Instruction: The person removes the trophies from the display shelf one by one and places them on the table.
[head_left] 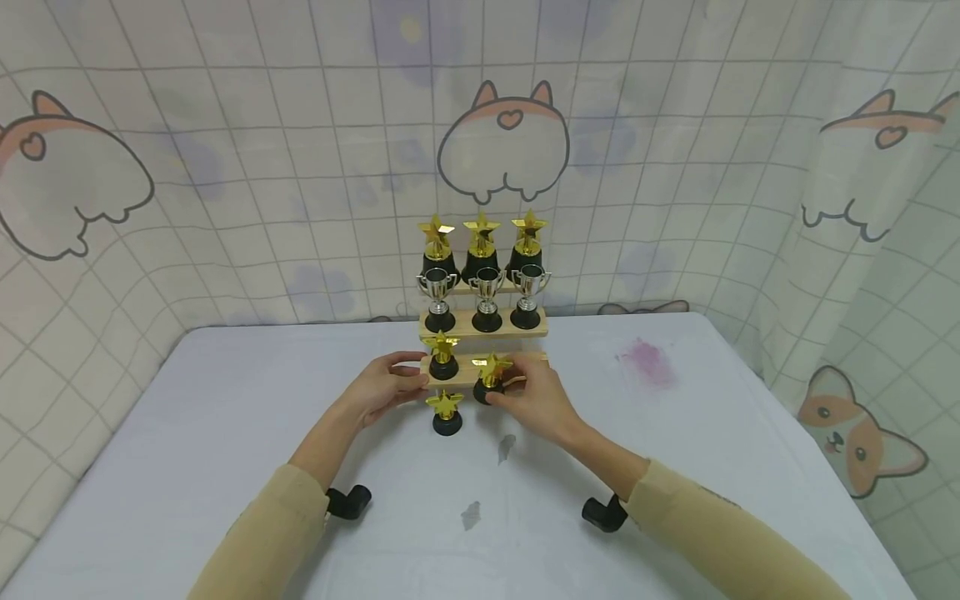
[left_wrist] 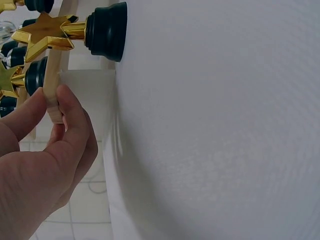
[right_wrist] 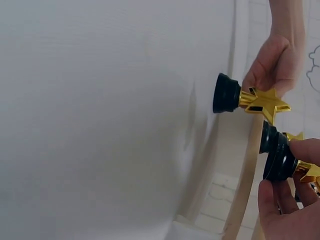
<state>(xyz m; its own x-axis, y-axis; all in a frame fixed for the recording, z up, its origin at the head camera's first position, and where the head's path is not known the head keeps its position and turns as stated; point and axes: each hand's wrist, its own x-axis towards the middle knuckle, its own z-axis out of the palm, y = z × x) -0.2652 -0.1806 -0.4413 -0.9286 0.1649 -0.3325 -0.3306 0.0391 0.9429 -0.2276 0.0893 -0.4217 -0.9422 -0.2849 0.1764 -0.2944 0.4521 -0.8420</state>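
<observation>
My right hand pinches the black base of a gold star trophy at the front of the lowest wooden shelf. In the right wrist view, thumb and fingers are around that base; whether it touches the board I cannot tell. My left hand grips the left end of the same shelf, thumb above and fingers below in the left wrist view. Beside the left fingers, another star trophy stands on that board. A further star trophy stands upright on the table in front of the shelf.
On the middle shelf stand three silver cup trophies. Three star trophies line the top tier behind them. A white cloth covers the table; a patterned curtain hangs behind and at the sides.
</observation>
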